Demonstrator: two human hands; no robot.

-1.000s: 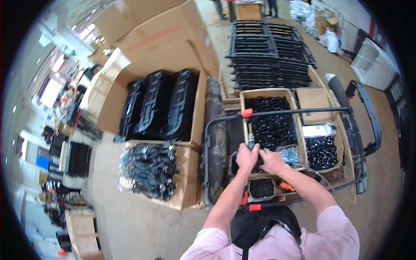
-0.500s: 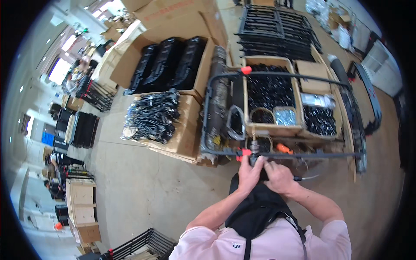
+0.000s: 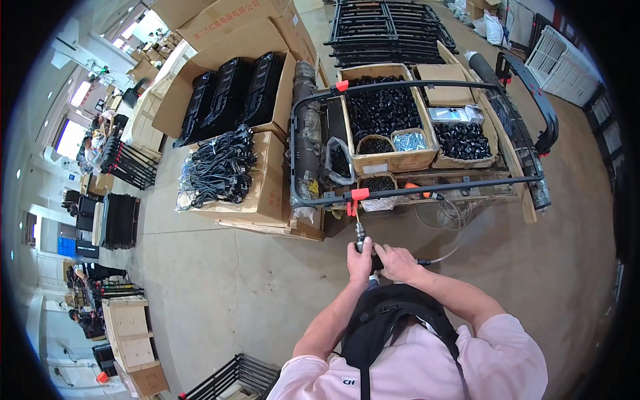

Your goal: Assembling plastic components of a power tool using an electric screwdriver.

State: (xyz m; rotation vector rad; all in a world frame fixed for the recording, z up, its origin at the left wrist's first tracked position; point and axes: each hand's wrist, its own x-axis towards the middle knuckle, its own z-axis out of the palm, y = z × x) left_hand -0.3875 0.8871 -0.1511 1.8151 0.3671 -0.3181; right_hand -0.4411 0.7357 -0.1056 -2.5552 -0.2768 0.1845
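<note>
Both of my hands are wrapped round an air drill (image 3: pixel 361 232) with a metal chuck and a long thin bit pointing away from me. My left hand (image 3: pixel 359 263) grips it just behind the chuck. Beside it, my right hand (image 3: pixel 396 263) closes on the rear part, where a hose runs off to the right. The bit's tip is close to a red clip (image 3: pixel 360 194) on the near bar of a black tubular frame (image 3: pixel 427 189); whether they touch I cannot tell. Another red clip (image 3: pixel 342 86) sits on the far bar. My fingers hide the drill's handle.
Under the frame stand cardboard boxes of black parts (image 3: pixel 380 113) and a small tray of silvery screws (image 3: pixel 409 141). A wrapped roll (image 3: pixel 307 133) lies left of them. Bundled black cables (image 3: pixel 223 167) rest on a carton farther left. More frames (image 3: pixel 390 30) are stacked behind.
The drill and both hands have drawn back toward my body, so the bit no longer reaches over the near bar. The whole view has shifted as well.
</note>
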